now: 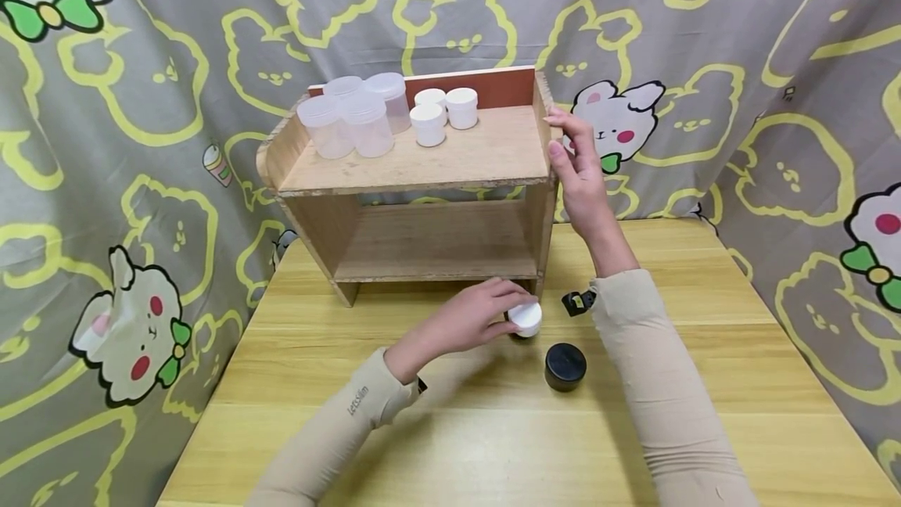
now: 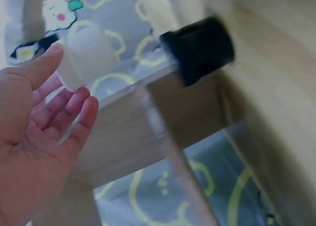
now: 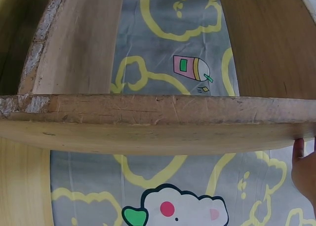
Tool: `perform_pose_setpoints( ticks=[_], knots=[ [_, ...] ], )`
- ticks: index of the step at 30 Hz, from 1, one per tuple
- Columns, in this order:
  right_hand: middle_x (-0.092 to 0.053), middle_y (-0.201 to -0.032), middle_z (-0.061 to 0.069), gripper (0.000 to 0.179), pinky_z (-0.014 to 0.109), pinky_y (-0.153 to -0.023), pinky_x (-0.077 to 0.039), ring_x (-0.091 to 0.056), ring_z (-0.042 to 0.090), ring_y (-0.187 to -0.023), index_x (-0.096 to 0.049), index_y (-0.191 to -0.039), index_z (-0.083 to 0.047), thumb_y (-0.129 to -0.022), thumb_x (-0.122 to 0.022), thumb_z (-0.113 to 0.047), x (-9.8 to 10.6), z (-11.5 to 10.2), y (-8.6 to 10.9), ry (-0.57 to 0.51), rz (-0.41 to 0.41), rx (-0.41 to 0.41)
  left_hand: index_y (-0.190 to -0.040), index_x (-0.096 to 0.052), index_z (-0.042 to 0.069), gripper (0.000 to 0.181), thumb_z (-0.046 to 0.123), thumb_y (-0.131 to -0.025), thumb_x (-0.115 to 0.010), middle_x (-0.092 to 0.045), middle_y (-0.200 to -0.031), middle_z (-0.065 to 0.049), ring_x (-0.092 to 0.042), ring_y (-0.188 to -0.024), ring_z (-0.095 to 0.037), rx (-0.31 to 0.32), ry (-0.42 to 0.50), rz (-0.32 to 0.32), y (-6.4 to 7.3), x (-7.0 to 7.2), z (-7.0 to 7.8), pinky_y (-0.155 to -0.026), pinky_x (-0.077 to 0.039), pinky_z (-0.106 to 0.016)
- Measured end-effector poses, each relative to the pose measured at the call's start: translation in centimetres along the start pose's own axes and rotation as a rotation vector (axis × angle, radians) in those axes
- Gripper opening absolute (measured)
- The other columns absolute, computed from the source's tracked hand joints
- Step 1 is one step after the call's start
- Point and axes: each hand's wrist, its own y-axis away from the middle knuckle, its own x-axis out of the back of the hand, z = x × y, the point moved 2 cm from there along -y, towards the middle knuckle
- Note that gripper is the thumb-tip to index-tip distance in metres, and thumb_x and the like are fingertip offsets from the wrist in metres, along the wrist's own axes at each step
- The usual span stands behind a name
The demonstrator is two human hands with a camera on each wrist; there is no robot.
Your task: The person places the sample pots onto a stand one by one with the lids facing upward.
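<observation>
My left hand (image 1: 473,318) pinches a small white jar (image 1: 525,319) between thumb and fingertips, low in front of the wooden shelf (image 1: 436,195). In the left wrist view the thumb presses one side of the white jar (image 2: 89,56) and the fingertips support the other. Near it on the table stands a black round jar (image 1: 565,367), also in the left wrist view. My right hand (image 1: 586,178) grips the upper edge of the shelf's right side panel; in the right wrist view only part of that hand (image 3: 306,174) shows, at the panel's edge.
On the shelf's top board stand several translucent plastic jars (image 1: 371,131) at the left and three small white jars (image 1: 428,125) near the middle. The wooden table (image 1: 450,444) lies beneath. A patterned grey curtain (image 1: 704,14) hangs behind and at the sides.
</observation>
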Motion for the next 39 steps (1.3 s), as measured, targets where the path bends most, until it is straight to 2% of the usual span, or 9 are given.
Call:
perform_pose_setpoints(
  ticks=[11, 19, 25, 32, 39],
  knots=[
    [-0.046, -0.154, 0.005, 0.033, 0.034, -0.115, -0.036, -0.037, 0.02, -0.147, -0.05, -0.138, 0.003, -0.107, -0.048, -0.009, 0.0, 0.1, -0.1, -0.008, 0.001, 0.004, -0.141, -0.063, 0.009, 0.048, 0.02, -0.097, -0.075, -0.066, -0.134, -0.003, -0.06, -0.115, -0.016, -0.048, 0.004, 0.163, -0.6, 5.5, 0.6, -0.098, -0.053, -0.027],
    [-0.045, -0.154, 0.003, 0.033, 0.034, -0.115, -0.035, -0.038, 0.019, -0.146, -0.049, -0.139, 0.004, -0.108, -0.047, -0.008, 0.1, 0.1, 0.0, -0.007, -0.005, -0.013, -0.143, -0.062, 0.009, 0.047, 0.022, -0.099, -0.072, -0.065, -0.133, -0.005, -0.059, -0.115, -0.017, -0.052, -0.026, 0.188, -1.1, 7.8, 1.0, -0.097, -0.053, -0.026],
    [-0.044, -0.155, 0.003, 0.034, 0.034, -0.114, -0.036, -0.038, 0.02, -0.145, -0.049, -0.139, 0.002, -0.108, -0.048, -0.009, 0.0, 0.1, 0.0, -0.009, -0.007, -0.016, -0.143, -0.062, 0.008, 0.047, 0.018, -0.098, -0.073, -0.064, -0.134, -0.009, -0.06, -0.119, -0.021, -0.072, -0.068, 0.26, -1.7, 10.7, 1.6, -0.101, -0.052, -0.029],
    [-0.044, -0.155, 0.002, 0.033, 0.035, -0.115, -0.036, -0.037, 0.019, -0.146, -0.05, -0.139, 0.001, -0.108, -0.048, -0.01, 0.0, 0.2, 0.0, -0.004, -0.005, -0.017, -0.143, -0.062, 0.008, 0.046, 0.016, -0.099, -0.072, -0.063, -0.135, -0.011, -0.06, -0.121, -0.023, -0.094, -0.1, 0.311, -2.3, 13.6, 2.0, -0.104, -0.052, -0.031],
    [-0.045, -0.153, 0.003, 0.033, 0.034, -0.114, -0.036, -0.039, 0.02, -0.145, -0.05, -0.138, 0.002, -0.107, -0.047, -0.008, -0.1, 0.0, 0.0, -0.027, 0.006, -0.019, -0.14, -0.064, 0.006, 0.043, 0.013, -0.098, -0.073, -0.064, -0.134, -0.012, -0.06, -0.123, -0.025, -0.099, -0.111, 0.37, -3.0, 15.3, 1.8, -0.106, -0.051, -0.032]
  ],
)
